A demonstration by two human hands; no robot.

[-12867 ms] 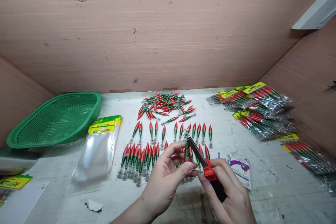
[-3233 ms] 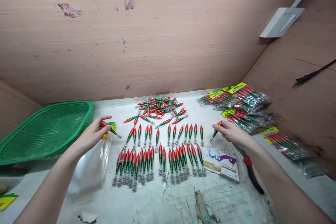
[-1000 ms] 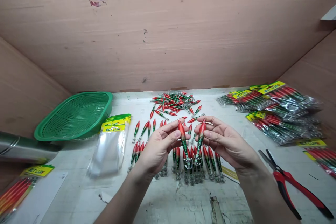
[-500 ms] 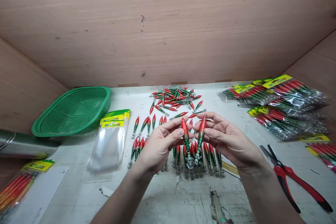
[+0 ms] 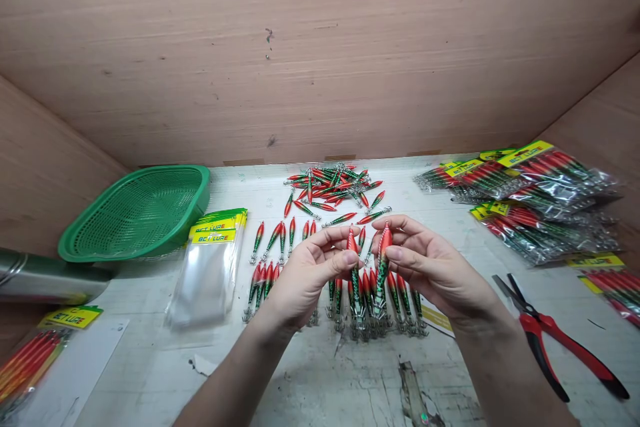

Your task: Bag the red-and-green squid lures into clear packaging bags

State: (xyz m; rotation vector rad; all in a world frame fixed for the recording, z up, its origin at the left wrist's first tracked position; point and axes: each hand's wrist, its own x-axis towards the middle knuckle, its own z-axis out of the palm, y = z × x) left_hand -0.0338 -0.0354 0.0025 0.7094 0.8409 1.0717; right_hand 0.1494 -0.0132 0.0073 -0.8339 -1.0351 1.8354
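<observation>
The white table (image 5: 310,380) carries a green basket (image 5: 134,213) well off to the left; the right hand (image 5: 433,260), earlier on red-handled pliers (image 5: 532,329) now lying to its right, pinches one lure (image 5: 381,273) between thumb and fingers, the left hand (image 5: 317,267) likewise another lure (image 5: 355,287) just beside it, so this seems fingertip work, both hands partly blocking my view of the lure rows (image 5: 403,293)

Lures (image 5: 331,185), pliers (image 5: 532,315) on white tabletop (image 5: 345,383)
</observation>
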